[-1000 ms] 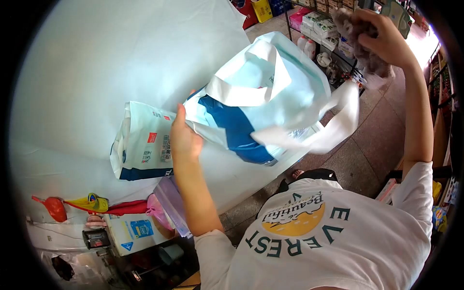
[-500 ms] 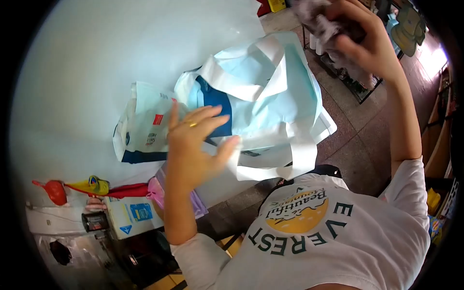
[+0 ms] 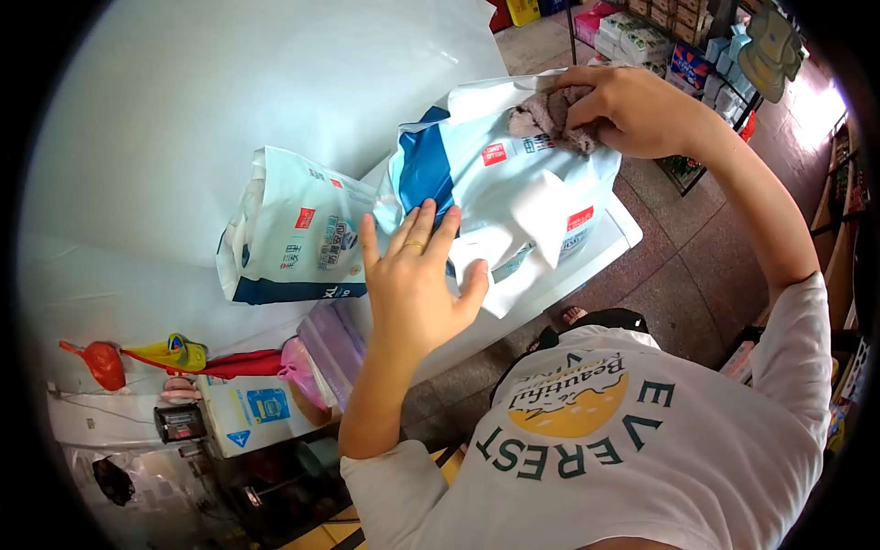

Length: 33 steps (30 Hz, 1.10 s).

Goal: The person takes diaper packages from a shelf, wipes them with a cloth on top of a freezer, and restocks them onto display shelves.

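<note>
In the middle of the frame, a large bag [image 3: 472, 179] lies near the edge of a white table [image 3: 348, 69], its thin, slightly glossy skin creased, pale blue with a dark blue section. A flat white strap [image 3: 541, 215] loops loosely over its lower right side. The right hand [image 3: 632, 110], upper right of centre, closes around a bunched cloth [image 3: 557, 119], fuzzy and grey-brown, pressed against the bag's printed face. The left hand [image 3: 412, 284], at the centre, is spread open, palm down, its fingertips on the dark blue section; one ring [image 3: 414, 245] shows on it. Just left stands a smaller bag [image 3: 298, 225], boxy, with a folded side and a dark blue band along its bottom.

The table surface is smooth, with faint wrinkles at lower left. Grey floor tiles [image 3: 678, 293] show at right, and shelving with stacked packs [image 3: 632, 41] fills the upper right.

Counted: two bags, one cloth, two red labels visible on each bag, and one red scoop-like object [image 3: 104, 368] at lower left.
</note>
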### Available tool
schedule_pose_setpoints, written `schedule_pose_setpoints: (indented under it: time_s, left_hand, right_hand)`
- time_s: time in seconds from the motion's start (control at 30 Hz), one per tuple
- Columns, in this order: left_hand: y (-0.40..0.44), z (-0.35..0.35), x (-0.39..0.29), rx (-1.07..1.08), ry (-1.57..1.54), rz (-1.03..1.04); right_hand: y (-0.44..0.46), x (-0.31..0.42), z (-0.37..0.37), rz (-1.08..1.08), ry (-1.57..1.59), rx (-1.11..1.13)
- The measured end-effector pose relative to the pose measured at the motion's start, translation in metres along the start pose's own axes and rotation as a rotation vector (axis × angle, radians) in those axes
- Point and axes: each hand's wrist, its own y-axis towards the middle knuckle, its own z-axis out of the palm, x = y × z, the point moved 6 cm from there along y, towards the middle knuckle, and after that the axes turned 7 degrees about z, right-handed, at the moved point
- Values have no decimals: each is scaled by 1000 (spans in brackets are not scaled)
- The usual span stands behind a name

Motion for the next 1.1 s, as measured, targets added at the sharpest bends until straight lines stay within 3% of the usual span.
schedule_pose_setpoints:
  time_s: [0.13,0.17,0.2,0.27,0.3,0.4,0.43,0.47,0.5,0.57,0.63,0.77,0.8,0.83,0.9,0.97,1.03,1.1]
  left_hand:
    - [-7,2,1,-29,-22,-2]
    - [-9,3,4,-24,-29,-18]
    - [-12,3,5,-30,-36,-18]
    - [-14,4,9,-28,-88,-49]
    - [-15,5,9,-36,-94,-52]
    - [-17,7,8,-127,-80,-23]
    - [-18,8,9,-122,-89,-14]
    - [-18,8,10,-151,-89,-25]
    - [-20,8,10,-179,-92,-34]
    - [-27,21,19,7,-111,-69]
    - [-34,23,21,-164,-121,-64]
    - [-31,24,21,-213,-135,-66]
    - [-33,26,23,-223,-130,-60]
    - [-36,27,23,-233,-125,-58]
    - [-39,27,24,-250,-127,-27]
    - [-37,25,19,-287,-108,-5]
    - [-33,26,14,-269,-79,8]
    - [-30,23,12,-243,-63,8]
  right_hand:
    - [6,-16,-23,49,227,104]
    - [3,-37,-30,350,258,282]
    - [-7,-45,-53,487,417,183]
    - [-15,-41,-100,723,200,-29]
    - [-12,-35,-112,720,73,-90]
    - [12,21,-90,299,228,-169]
    - [19,35,-61,24,343,-164]
    - [31,83,-47,-84,122,-122]
    - [29,105,-16,-85,37,-78]
    - [26,149,46,-100,-134,10]
    - [3,139,38,-76,-137,-103]
    - [-49,104,7,219,-386,0]
    - [-67,88,0,361,-591,37]
    - [-89,56,1,624,-886,361]
    - [-166,-27,3,1045,-606,632]
    - [-223,-58,-1,1256,-493,578]
    - [-246,-70,8,1267,-513,477]
    - [-238,-64,4,1052,-204,34]
